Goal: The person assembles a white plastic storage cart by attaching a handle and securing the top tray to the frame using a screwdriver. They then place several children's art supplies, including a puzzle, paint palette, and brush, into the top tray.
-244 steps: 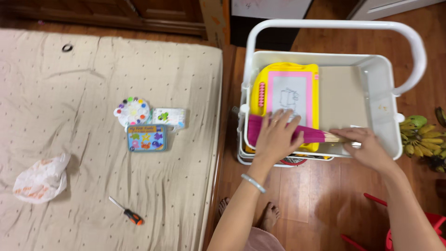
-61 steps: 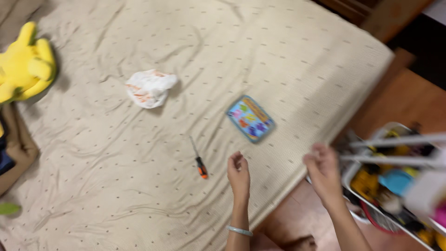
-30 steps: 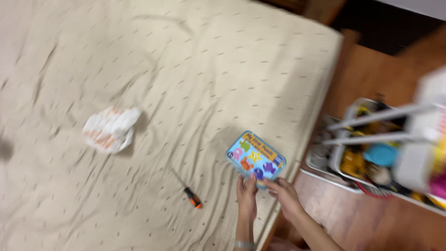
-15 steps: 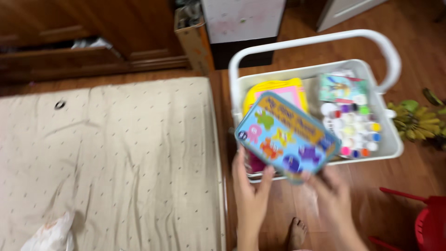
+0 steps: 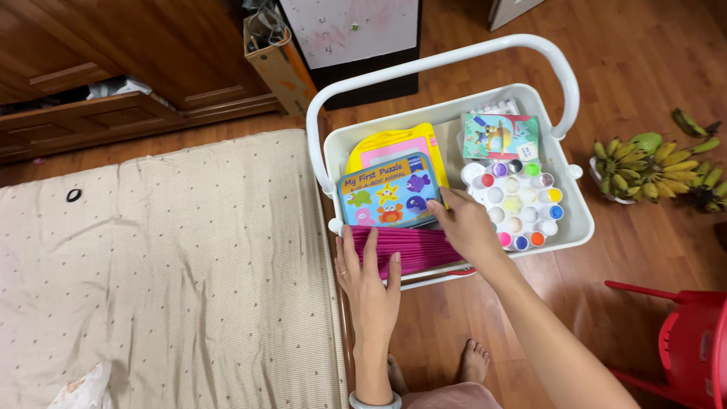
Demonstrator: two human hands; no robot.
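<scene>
puzzle tin going into the cart tray

right hand (image 5: 463,226) lies flat, fingers pressing the blue puzzle tin (image 5: 388,191) atop the yellow drawing board (image 5: 394,148) in the white cart tray (image 5: 564,198). left hand (image 5: 369,276), open, steadies the pink folded fan (image 5: 413,248). best to settle the tin level beside the paint palette (image 5: 519,203).

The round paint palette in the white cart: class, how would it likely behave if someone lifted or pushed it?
The paint palette looks like moulded plastic, so probably stiff and light. Its many small capped pots suggest it should stay level; tilting might spill paint. It lies flat in the white cart, so a push would likely slide it, not roll it.
</scene>
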